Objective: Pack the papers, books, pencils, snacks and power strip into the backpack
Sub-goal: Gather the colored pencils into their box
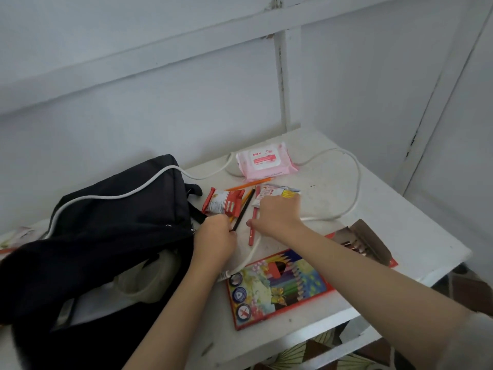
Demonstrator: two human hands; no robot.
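The black backpack (112, 222) lies open on the left of the white table (400, 222), with pale items inside. My left hand (216, 236) pinches the near end of a black pencil (244, 209) beside an orange one. My right hand (277, 212) rests with curled fingers over a red pencil (253, 231) and the edge of a white snack packet (274, 192). A red snack packet (222, 201) lies just beyond my left hand. The power strip's white cord (356, 182) loops across the table and over the backpack.
A pink wet-wipes pack (265, 160) sits at the back by the wall. A coloured-pencil box (280, 287) with its flap open lies near the table's front edge. Another orange pencil (248, 185) lies in front of the wipes. Patterned floor shows below right.
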